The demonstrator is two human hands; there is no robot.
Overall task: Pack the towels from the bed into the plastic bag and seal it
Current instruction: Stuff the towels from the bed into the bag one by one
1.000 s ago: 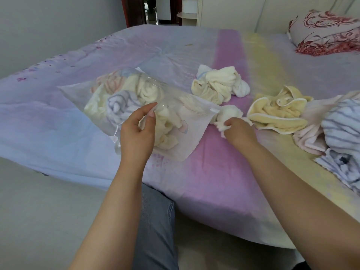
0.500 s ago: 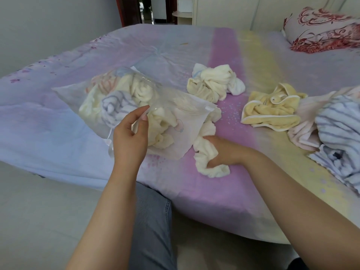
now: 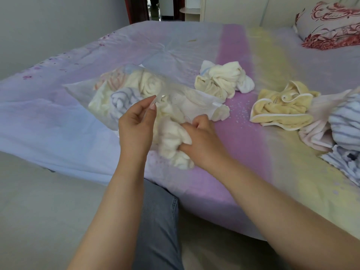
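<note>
A clear plastic bag lies on the bed, stuffed with several cream, peach and striped towels. My left hand pinches the bag's open edge and holds it up. My right hand grips a cream towel and has it at the bag's mouth, partly inside. A second end of cream cloth sticks out at the bag's right corner. Loose on the bed lie a cream and white towel bundle, a yellow towel, and a pink and blue-striped pile at the right.
The bed has a purple, pink and yellow cover; its near edge curves just below my hands. A red-patterned pillow sits at the far right. My knee in grey jeans is below the bed's edge, over a grey floor.
My right hand picked up a cream towel from beside the bag, pulled it toward me, and has now carried it left into the bag's mouth. My left hand kept holding the bag's edge.
</note>
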